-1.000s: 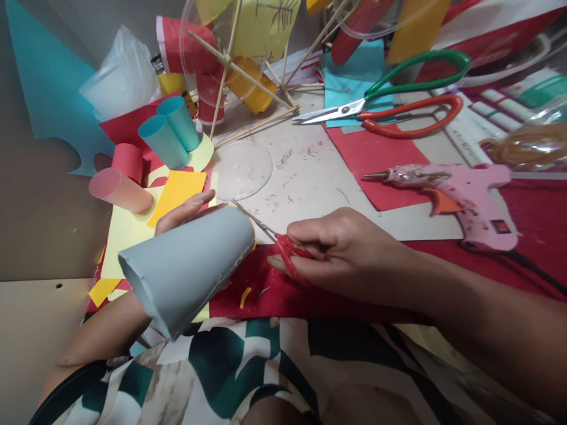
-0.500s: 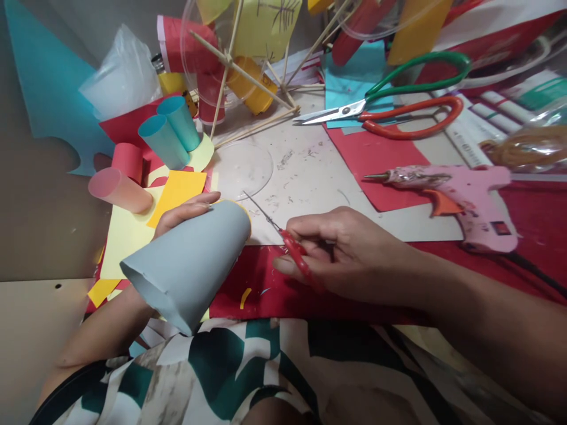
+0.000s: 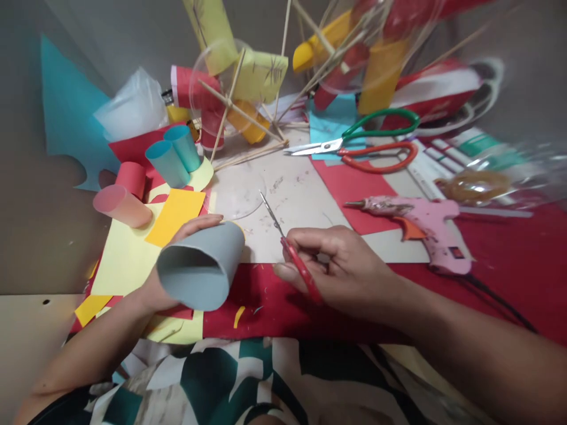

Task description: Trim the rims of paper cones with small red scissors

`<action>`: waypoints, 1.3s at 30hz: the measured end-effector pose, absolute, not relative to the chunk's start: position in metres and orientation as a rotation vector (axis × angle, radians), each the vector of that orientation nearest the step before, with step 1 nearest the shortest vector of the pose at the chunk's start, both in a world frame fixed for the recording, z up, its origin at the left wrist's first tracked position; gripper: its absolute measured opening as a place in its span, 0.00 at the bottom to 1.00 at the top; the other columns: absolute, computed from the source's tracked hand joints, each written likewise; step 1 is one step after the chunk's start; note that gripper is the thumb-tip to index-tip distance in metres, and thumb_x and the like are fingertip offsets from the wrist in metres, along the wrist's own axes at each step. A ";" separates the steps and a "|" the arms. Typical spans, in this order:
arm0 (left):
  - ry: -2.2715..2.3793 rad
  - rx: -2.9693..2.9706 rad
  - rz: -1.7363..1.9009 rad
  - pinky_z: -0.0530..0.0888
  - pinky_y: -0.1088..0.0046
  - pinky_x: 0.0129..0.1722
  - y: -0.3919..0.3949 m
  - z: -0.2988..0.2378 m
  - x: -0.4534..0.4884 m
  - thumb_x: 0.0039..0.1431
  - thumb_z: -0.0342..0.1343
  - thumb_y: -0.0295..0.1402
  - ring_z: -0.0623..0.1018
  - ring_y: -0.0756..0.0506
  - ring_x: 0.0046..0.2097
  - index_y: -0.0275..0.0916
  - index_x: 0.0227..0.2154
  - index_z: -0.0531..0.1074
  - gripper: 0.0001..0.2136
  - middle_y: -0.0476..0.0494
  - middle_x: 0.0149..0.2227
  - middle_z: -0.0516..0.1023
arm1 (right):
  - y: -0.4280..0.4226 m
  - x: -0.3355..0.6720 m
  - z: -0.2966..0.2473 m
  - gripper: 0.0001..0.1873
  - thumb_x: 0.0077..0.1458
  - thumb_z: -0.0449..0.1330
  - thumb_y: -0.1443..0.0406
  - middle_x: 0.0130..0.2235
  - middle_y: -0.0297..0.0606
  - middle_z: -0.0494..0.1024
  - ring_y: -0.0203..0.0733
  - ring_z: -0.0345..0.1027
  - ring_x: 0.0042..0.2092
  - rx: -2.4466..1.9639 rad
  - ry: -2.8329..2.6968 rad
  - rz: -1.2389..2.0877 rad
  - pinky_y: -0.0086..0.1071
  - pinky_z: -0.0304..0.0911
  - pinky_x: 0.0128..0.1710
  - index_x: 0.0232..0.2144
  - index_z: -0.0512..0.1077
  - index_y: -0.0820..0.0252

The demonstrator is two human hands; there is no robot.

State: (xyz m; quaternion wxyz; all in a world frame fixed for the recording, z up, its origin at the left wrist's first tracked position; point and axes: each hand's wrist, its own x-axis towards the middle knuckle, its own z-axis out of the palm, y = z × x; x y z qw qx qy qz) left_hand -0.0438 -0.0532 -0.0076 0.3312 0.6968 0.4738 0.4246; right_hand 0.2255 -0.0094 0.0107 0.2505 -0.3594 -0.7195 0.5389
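My left hand (image 3: 177, 260) is wrapped round the far side of a grey paper tube (image 3: 228, 248), its open end facing me; part of the hand is hidden behind it. A thin yellow edge shows at the tube's far rim. In my right hand (image 3: 332, 260) is a small pair of scissors with red handles (image 3: 301, 271). Their blades look closed and point up and away, apart from the tube. Under the blades lies a grey-white board (image 3: 287, 206) with a clear plastic disc (image 3: 239, 198) on it.
Large scissors with green and red handles (image 3: 378, 165) lie behind, beside a pink glue gun (image 3: 411, 206) at right. Blue paper tubes (image 3: 166, 162) and a pink tube (image 3: 121, 206) stand at left. A stick frame (image 3: 228, 103) with paper cups rises at the back.
The grey tube has turned so that its open end shows towards me. My view has tilted up. My right hand still grips the small scissors.
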 end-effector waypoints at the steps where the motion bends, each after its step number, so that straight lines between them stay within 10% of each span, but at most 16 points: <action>1: 1.268 1.809 1.040 0.68 0.50 0.61 -0.053 -0.008 -0.043 0.41 0.72 0.33 0.70 0.33 0.60 0.47 0.56 0.69 0.36 0.39 0.59 0.71 | -0.010 0.226 0.011 0.20 0.49 0.62 0.57 0.19 0.25 0.52 0.29 0.46 0.22 -1.000 -1.939 1.473 0.24 0.45 0.18 0.18 0.56 0.57; 18: 1.282 1.811 0.787 0.68 0.57 0.59 -0.060 -0.011 -0.019 0.52 0.63 0.31 0.69 0.38 0.60 0.45 0.57 0.64 0.28 0.41 0.60 0.67 | -0.023 0.228 -0.003 0.21 0.51 0.62 0.46 0.29 0.42 0.74 0.55 0.74 0.47 -0.255 -1.967 0.917 0.40 0.71 0.35 0.30 0.67 0.55; 27: 1.279 1.628 0.874 0.73 0.54 0.55 -0.063 -0.013 -0.010 0.50 0.62 0.30 0.70 0.36 0.58 0.45 0.58 0.62 0.31 0.38 0.59 0.67 | -0.017 0.216 -0.006 0.12 0.49 0.64 0.63 0.34 0.43 0.78 0.43 0.75 0.34 -0.051 -2.027 0.680 0.32 0.70 0.30 0.33 0.65 0.55; 39: 1.011 0.949 1.196 0.75 0.65 0.47 -0.053 -0.008 -0.016 0.59 0.59 0.40 0.76 0.45 0.46 0.47 0.60 0.60 0.27 0.42 0.51 0.72 | -0.018 0.221 -0.004 0.11 0.50 0.65 0.62 0.34 0.44 0.77 0.43 0.73 0.35 -0.230 -2.003 0.613 0.33 0.69 0.31 0.33 0.67 0.57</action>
